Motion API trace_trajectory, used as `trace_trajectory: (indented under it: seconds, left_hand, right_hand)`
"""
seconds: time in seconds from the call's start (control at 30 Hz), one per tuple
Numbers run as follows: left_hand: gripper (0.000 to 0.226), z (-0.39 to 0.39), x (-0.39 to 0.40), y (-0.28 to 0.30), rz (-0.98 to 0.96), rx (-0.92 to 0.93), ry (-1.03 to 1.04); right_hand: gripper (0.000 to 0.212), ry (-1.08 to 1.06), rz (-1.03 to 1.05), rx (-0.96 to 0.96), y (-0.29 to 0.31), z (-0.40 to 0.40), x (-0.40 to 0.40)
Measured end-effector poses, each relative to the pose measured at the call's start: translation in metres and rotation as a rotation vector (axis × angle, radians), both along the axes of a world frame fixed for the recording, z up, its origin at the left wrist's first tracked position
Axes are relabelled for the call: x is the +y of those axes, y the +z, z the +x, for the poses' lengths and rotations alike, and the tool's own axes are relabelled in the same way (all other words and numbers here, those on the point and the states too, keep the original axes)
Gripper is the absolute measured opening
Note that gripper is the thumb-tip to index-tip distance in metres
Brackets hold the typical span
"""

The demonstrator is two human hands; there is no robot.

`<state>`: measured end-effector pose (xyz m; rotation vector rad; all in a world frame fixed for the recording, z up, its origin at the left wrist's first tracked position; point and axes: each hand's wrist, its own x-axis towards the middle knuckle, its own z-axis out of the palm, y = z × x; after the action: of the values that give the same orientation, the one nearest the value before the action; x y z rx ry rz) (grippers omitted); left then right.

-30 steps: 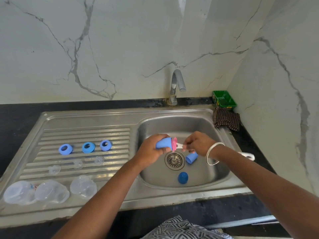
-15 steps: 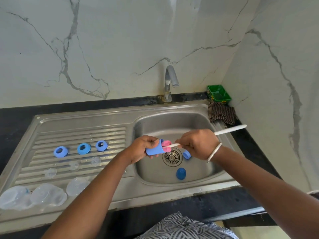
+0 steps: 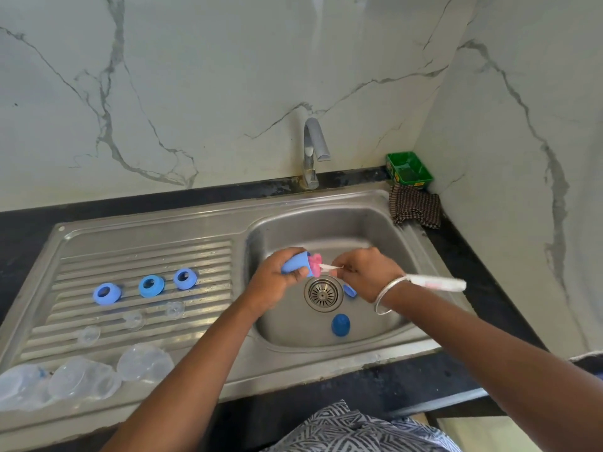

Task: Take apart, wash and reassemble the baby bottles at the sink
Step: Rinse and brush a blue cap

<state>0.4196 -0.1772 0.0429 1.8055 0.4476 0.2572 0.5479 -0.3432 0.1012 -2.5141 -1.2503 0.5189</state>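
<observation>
At the centre of the frame, above the sink (image 3: 375, 230) drain, a blue bottle cap (image 3: 295, 264) is gripped by the curled fingers of the left hand (image 3: 277, 282), while a pink-headed brush (image 3: 434, 283) is held at its mouth by the closed fingers of the right hand (image 3: 368, 272).

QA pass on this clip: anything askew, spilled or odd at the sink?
Nothing stands out. Collar rings, teats and clear bottles lie in rows on the drainboard; two blue caps lie loose in the basin.

Soft, even daylight, no hard shadows; dull sheen on the sink (image 3: 156, 236); wide-angle bending at edges; brush handle (image 3: 437, 283) motion-blurred.
</observation>
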Motion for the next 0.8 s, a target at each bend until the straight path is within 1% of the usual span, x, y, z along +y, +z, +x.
trace_trajectory:
  seconds: [0.03,0.07,0.1,0.13,0.17,0.2,0.23,0.27,0.3,0.37,0.4,0.47,0.57,0.63,0.73,0.8]
  left_hand:
    - [0.043,0.003,0.004,-0.002,0.118,-0.042,-0.02]
    - [0.047,0.006,0.006,-0.004,0.224,-0.075,-0.06]
    - [0.049,0.008,0.009,-0.005,0.322,-0.092,-0.102]
    - [0.05,0.01,0.01,-0.007,0.405,-0.1,-0.142]
    - [0.052,0.012,0.01,-0.008,0.462,-0.096,-0.177]
    - [0.053,0.015,0.009,-0.008,0.49,-0.085,-0.206]
    - [0.054,0.018,0.007,-0.009,0.486,-0.069,-0.217]
    - [0.054,0.02,0.005,-0.011,0.455,-0.051,-0.207]
    - [0.053,0.023,0.002,-0.013,0.388,-0.017,-0.182]
    - [0.049,0.022,0.0,-0.015,0.2,0.082,-0.132]
    - [0.046,0.023,0.0,-0.018,0.103,0.13,-0.112]
    - [0.038,0.021,0.001,-0.024,-0.036,0.167,-0.058]
    - [0.034,0.023,-0.004,-0.027,-0.198,0.144,0.078]
    - [0.033,0.028,-0.011,-0.029,-0.269,0.161,0.142]
    - [0.038,0.042,-0.026,-0.035,-0.313,0.188,0.24]
    - [0.032,0.055,-0.04,-0.037,-0.396,0.204,0.316]
  right_hand:
    - [0.014,-0.138,0.065,0.297,-0.003,0.0,0.002]
    - [0.016,-0.273,0.092,0.6,-0.006,0.004,0.001]
    - [0.018,-0.376,0.049,0.861,-0.006,0.01,-0.002]
    - [0.017,-0.427,-0.026,1.027,-0.004,0.015,-0.006]
    - [0.016,-0.417,-0.085,1.073,-0.002,0.019,-0.01]
    - [0.015,-0.375,-0.098,1.042,-0.001,0.023,-0.012]
    - [0.014,-0.331,-0.068,0.94,-0.003,0.028,-0.013]
    - [0.013,-0.281,-0.017,0.785,-0.006,0.031,-0.013]
    - [0.013,-0.214,0.013,0.621,-0.007,0.035,-0.014]
    - [0.015,-0.05,-0.053,0.305,-0.011,0.043,-0.017]
    - [0.017,-0.018,-0.089,0.217,-0.014,0.051,-0.021]
    - [0.024,-0.023,-0.06,0.179,-0.019,0.063,-0.029]
    - [0.024,-0.082,0.018,0.228,-0.036,0.084,-0.039]
    - [0.02,-0.136,0.061,0.247,-0.048,0.097,-0.045]
    - [0.016,-0.215,0.191,0.243,-0.058,0.116,-0.056]
    - [0.012,-0.262,0.243,0.186,-0.063,0.131,-0.064]
